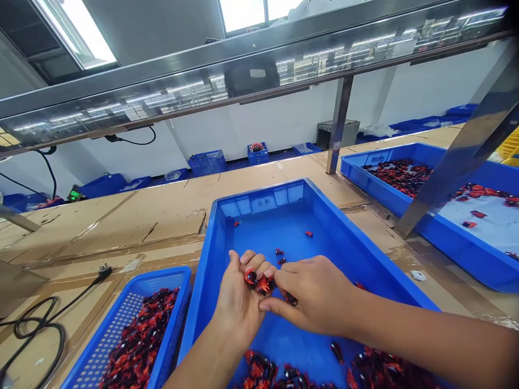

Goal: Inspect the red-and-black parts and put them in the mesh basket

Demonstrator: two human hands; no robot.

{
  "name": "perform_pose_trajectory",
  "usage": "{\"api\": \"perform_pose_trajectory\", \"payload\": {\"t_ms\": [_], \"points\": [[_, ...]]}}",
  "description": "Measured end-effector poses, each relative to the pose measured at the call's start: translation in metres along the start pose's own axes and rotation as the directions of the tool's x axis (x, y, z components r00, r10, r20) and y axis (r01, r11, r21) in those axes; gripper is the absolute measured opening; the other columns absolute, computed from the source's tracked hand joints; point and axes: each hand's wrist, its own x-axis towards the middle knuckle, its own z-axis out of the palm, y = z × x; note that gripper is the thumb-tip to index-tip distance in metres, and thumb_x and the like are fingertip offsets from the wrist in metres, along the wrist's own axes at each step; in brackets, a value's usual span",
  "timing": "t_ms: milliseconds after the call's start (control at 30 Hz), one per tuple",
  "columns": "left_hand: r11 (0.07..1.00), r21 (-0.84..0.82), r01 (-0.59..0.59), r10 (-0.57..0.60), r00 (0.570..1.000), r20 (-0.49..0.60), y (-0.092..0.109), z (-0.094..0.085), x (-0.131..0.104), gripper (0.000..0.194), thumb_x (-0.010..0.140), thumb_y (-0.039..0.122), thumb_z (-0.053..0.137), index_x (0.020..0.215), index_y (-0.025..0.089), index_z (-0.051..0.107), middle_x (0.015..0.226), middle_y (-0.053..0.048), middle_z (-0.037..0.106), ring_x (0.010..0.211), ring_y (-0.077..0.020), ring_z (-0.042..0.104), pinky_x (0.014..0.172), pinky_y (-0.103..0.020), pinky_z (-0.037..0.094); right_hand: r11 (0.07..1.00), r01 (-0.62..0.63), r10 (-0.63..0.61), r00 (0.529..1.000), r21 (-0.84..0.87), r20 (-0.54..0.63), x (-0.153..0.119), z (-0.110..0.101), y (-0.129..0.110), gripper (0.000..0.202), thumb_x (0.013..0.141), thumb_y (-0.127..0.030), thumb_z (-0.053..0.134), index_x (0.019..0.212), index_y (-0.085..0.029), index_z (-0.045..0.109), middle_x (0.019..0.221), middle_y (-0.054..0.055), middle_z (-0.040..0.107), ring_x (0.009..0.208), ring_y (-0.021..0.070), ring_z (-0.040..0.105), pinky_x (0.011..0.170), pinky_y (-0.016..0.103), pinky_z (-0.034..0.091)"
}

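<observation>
Blue tray (267, 232) and perforated basket (158, 282) hold red-black pieces (140, 343); left grip (242, 303) too

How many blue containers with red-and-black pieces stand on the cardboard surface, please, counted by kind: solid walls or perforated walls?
Solid-walled: 2 (middle blue tray, right blue tray)
Perforated: 1 (left blue basket)
Total: 3
</observation>
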Motion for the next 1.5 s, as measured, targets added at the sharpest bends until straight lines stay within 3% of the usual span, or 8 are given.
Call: {"api": "perform_pose_trajectory", "payload": {"t_ms": [400, 533, 633, 833, 1000, 1233, 1300, 1500], "points": [[0.986, 0.164, -0.035, 0.063, 0.984, -0.167, -0.006, 0.004, -0.006, 0.017, 0.093, 0.021, 0.051, 0.079, 0.013, 0.057, 0.083, -0.009, 0.060, 0.069, -0.0142, 0.060, 0.059, -0.022, 0.053, 0.997, -0.077, 0.077, 0.997, 0.006, -0.022, 0.006, 0.003, 0.003, 0.031, 0.096, -0.039, 0.046, 0.079, -0.018, 0.061, 0.072, 0.001, 0.068, 0.060, 0.0133, 0.058, 0.052, 0.030, 0.020], [0.988, 0.152, -0.042, 0.073, 0.976, -0.207, -0.009, 0.005, -0.006, 0.014, 0.093, 0.018, 0.052, 0.084, 0.010, 0.059, 0.099, -0.018, 0.065, 0.084, -0.0186, 0.067, 0.065, -0.023, 0.057, 0.997, -0.080, 0.079, 0.995, -0.017, -0.054, 0.007, 0.000, 0.007, 0.029, 0.095, -0.038, 0.047, 0.078, -0.018, 0.061, 0.072, 0.000, 0.069, 0.061, 0.0145, 0.061, 0.051, 0.030, 0.020], [0.992, 0.122, -0.019, 0.043, 0.978, -0.203, -0.010, 0.005, -0.006, 0.011, 0.093, 0.015, 0.052, 0.087, 0.008, 0.059, 0.106, -0.023, 0.065, 0.081, -0.0173, 0.067, 0.059, -0.019, 0.054, 0.997, -0.073, 0.070, 0.995, -0.039, -0.070, 0.008, -0.001, 0.008, 0.029, 0.097, -0.036, 0.045, 0.080, -0.019, 0.060, 0.073, 0.000, 0.070, 0.062, 0.0155, 0.063, 0.050, 0.030, 0.022], [0.997, 0.073, -0.019, 0.035, 0.975, -0.219, -0.011, 0.006, -0.004, 0.016, 0.097, 0.016, 0.044, 0.087, 0.010, 0.056, 0.105, -0.022, 0.066, 0.083, -0.0175, 0.069, 0.051, -0.015, 0.050, 0.996, -0.005, -0.005, 0.994, -0.090, -0.111, 0.009, 0.001, 0.008, 0.028, 0.100, -0.036, 0.042, 0.088, -0.018, 0.060, 0.079, 0.002, 0.069, 0.067, 0.0181, 0.064, 0.052, 0.032, 0.028], [0.997, 0.071, -0.015, 0.030, 0.977, -0.211, -0.009, 0.003, -0.004, 0.017, 0.097, 0.022, 0.046, 0.086, 0.012, 0.053, 0.101, -0.020, 0.067, 0.079, -0.0191, 0.069, 0.053, -0.020, 0.051, 0.991, 0.023, -0.027, 0.999, -0.129, -0.031, 0.007, -0.002, 0.011, 0.027, 0.101, -0.036, 0.041, 0.095, -0.017, 0.059, 0.085, 0.003, 0.070, 0.074, 0.0195, 0.067, 0.055, 0.031, 0.034], [0.991, 0.101, 0.090, -0.069, 0.978, -0.197, -0.007, 0.002, -0.008, 0.030, 0.094, 0.041, 0.045, 0.083, 0.014, 0.054, 0.080, -0.010, 0.061, 0.059, -0.0185, 0.061, 0.037, -0.021, 0.034, 0.989, 0.084, -0.070, 0.991, -0.124, 0.112, 0.010, -0.003, 0.011, 0.047, 0.095, -0.061, 0.043, 0.092, -0.017, 0.060, 0.083, 0.003, 0.072, 0.070, 0.0222, 0.069, 0.050, 0.031, 0.029], [0.990, 0.112, 0.081, -0.058, 0.979, -0.196, -0.009, 0.003, -0.007, 0.031, 0.094, 0.041, 0.045, 0.082, 0.015, 0.054, 0.077, -0.009, 0.060, 0.058, -0.0176, 0.060, 0.039, -0.021, 0.038, 0.993, 0.051, -0.037, 0.991, -0.110, 0.127, 0.010, -0.002, 0.009, 0.050, 0.092, -0.064, 0.044, 0.093, -0.016, 0.060, 0.082, 0.003, 0.072, 0.069, 0.0229, 0.069, 0.049, 0.031, 0.024], [0.993, 0.120, -0.009, 0.038, 0.970, -0.240, -0.017, 0.002, -0.004, 0.017, 0.093, 0.026, 0.050, 0.084, 0.013, 0.057, 0.071, -0.005, 0.059, 0.057, -0.0136, 0.060, 0.052, -0.022, 0.051, 0.993, -0.093, 0.101, 0.987, -0.068, 0.129, 0.008, -0.001, 0.006, 0.029, 0.099, -0.040, 0.043, 0.089, -0.019, 0.059, 0.077, 0.003, 0.072, 0.065, 0.0213, 0.067, 0.050, 0.031, 0.015]]}}
